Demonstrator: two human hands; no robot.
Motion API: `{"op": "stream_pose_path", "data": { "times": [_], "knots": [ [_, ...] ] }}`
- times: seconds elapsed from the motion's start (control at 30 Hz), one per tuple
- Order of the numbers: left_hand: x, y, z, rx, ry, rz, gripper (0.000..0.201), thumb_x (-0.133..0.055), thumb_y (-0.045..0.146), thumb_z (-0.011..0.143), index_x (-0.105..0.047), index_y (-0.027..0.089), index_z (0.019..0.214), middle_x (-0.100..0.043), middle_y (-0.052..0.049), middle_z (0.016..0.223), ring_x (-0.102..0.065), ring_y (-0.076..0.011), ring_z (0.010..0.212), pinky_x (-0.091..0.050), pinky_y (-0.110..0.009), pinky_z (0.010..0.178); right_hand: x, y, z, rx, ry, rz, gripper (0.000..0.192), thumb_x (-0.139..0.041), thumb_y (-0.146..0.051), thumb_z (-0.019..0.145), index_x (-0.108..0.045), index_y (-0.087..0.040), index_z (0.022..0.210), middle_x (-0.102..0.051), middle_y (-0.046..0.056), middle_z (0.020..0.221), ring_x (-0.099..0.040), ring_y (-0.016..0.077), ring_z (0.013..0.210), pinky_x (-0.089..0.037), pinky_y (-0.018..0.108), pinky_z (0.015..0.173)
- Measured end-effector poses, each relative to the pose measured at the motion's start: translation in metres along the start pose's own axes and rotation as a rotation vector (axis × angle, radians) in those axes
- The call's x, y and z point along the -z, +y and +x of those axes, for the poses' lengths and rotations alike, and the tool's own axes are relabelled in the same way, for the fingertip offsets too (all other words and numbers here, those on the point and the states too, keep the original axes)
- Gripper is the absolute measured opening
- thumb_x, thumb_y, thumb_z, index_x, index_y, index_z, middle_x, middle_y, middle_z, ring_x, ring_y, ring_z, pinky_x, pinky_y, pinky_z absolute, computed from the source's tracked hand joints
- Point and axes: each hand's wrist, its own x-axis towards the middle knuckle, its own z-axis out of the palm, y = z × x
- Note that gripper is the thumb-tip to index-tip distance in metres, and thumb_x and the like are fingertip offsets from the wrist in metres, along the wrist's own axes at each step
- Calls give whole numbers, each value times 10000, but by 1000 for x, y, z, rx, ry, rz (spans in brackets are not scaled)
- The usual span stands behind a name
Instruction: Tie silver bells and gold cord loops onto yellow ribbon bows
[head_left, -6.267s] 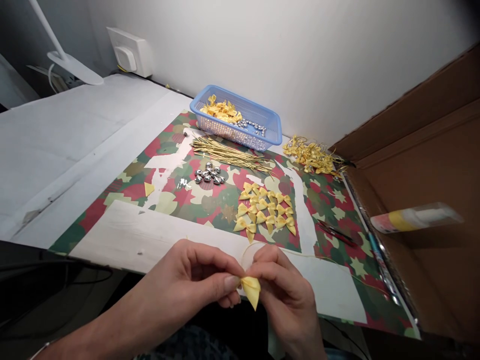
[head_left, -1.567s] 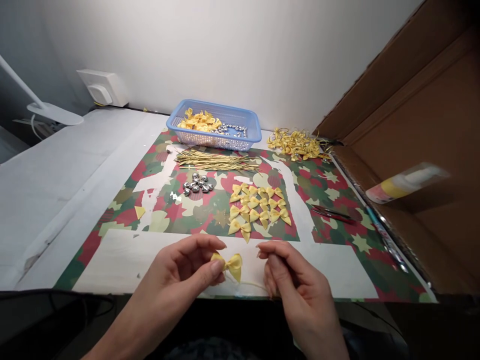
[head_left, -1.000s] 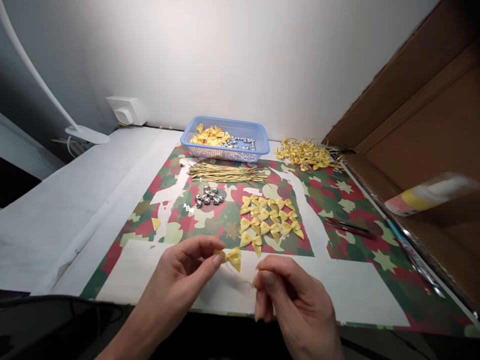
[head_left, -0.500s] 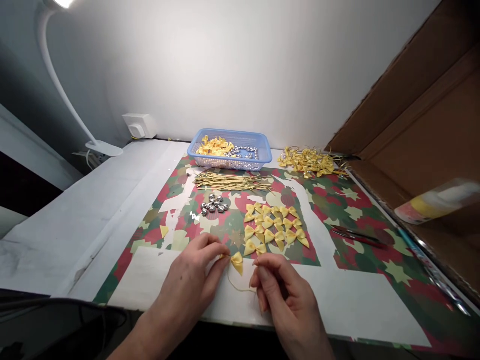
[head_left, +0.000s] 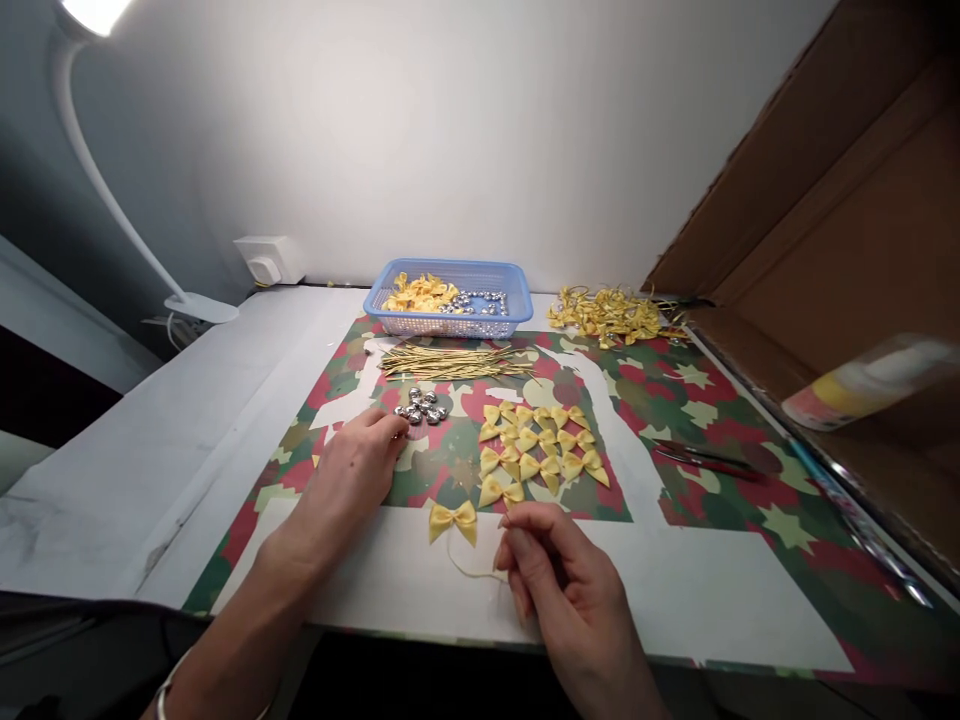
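Note:
A yellow ribbon bow (head_left: 453, 522) lies on the white paper strip at the table's front. From it a thin pale thread (head_left: 472, 573) curves to my right hand (head_left: 566, 590). The right thumb and forefinger are pinched together, with the thread running into the hand. My left hand (head_left: 349, 475) reaches forward to a small pile of silver bells (head_left: 426, 408). Its fingertips are closed at the pile's near left edge; what they grip is hidden. Rows of yellow bows (head_left: 538, 440) lie right of the bells, beyond my right hand.
Behind the bells lies a bundle of gold twist ties (head_left: 454, 362). A blue basket (head_left: 448, 268) holds yellow bows and silver beads. A heap of yellow bows with ties (head_left: 611, 315) is at the back right. Dark scissors (head_left: 701, 458), a bottle (head_left: 855, 385) and a lamp (head_left: 112, 170) flank the workspace.
My left hand has let go of the yellow bow and moved forward and left to the bells. The bow now lies flat on the paper. My right hand keeps its pinch.

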Motion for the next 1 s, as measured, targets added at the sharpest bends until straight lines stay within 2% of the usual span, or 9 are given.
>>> {"op": "stream_pose_path", "data": {
  "times": [0.1, 0.17, 0.2, 0.23, 0.3, 0.43, 0.6, 0.7, 1.0],
  "knots": [
    [4, 7, -17, 39, 14, -113, 204, -601, 292, 951, -773, 208, 1022, -785, -116, 1077, -722, -319, 993, -574, -433, 871, 1, 0, 2, 107, 27, -75, 163, -559, -301, 1044, -694, -242, 975, -630, -4, 815, -565, 91, 624, -447, 187, 562],
    [6, 15, -33, 73, -34, -240, 243, -632, 370, 968, -765, 217, 1104, -803, -91, 1075, -759, -278, 956, -618, -366, 817, 0, -4, 3, 213, 49, -139, 146, -602, -233, 1013, -731, -249, 946, -643, 13, 884, -626, 114, 754, -487, 191, 640],
    [7, 20, -41, 104, -93, -333, 253, -644, 402, 974, -774, 226, 1101, -814, -67, 998, -776, -247, 885, -633, -327, 778, -1, -6, 3, 257, 50, -162, 150, -615, -199, 1000, -744, -253, 946, -646, 16, 904, -639, 120, 793, -497, 192, 663],
    [7, 24, -49, 190, -180, -537, 226, -708, 405, 940, -792, 237, 1066, -817, -50, 953, -778, -229, 865, -633, -293, 770, -2, -9, 3, 289, 46, -178, 161, -617, -171, 992, -749, -255, 953, -647, 14, 903, -643, 120, 802, -503, 191, 674],
    [5, 33, -63, 311, -281, -853, 155, -815, 353, 869, -824, 273, 1001, -811, -13, 954, -767, -192, 893, -616, -233, 801, -5, -12, 1, 324, 26, -200, 184, -603, -129, 989, -741, -249, 978, -645, 4, 863, -637, 111, 766, -507, 190, 671],
    [-2, 44, -80, 373, -277, -1141, 94, -893, 217, 791, -854, 273, 855, -784, 14, 935, -739, -136, 883, -582, -157, 817, -7, -14, -7, 350, -27, -273, 219, -567, -84, 993, -711, -220, 1087, -641, 19, 890, -643, 115, 786, -527, 209, 704],
    [-4, 51, -86, 482, -204, -1255, 352, -907, 134, 754, -837, 278, 1067, -827, -18, 914, -775, -169, 903, -607, -173, 829, -3, -11, -13, 370, -53, -379, 271, -540, -36, 986, -687, -201, 1142, -616, 41, 932, -641, 126, 822, -536, 219, 725],
    [-4, 54, -89, 490, -169, -1259, 356, -895, 120, 760, -834, 266, 1079, -838, -30, 935, -781, -174, 902, -615, -174, 826, -2, -10, -13, 381, -53, -413, 291, -524, -17, 979, -678, -206, 1139, -598, 39, 926, -629, 129, 806, -529, 220, 706],
    [-7, 48, -94, 475, -221, -1216, 350, -876, 134, 785, -827, 298, 1089, -850, -9, 959, -787, -185, 953, -627, -201, 860, -1, -9, -16, 389, -44, -440, 299, -501, -9, 984, -662, -218, 1125, -575, 29, 922, -614, 122, 798, -514, 211, 691]
  ]
}}
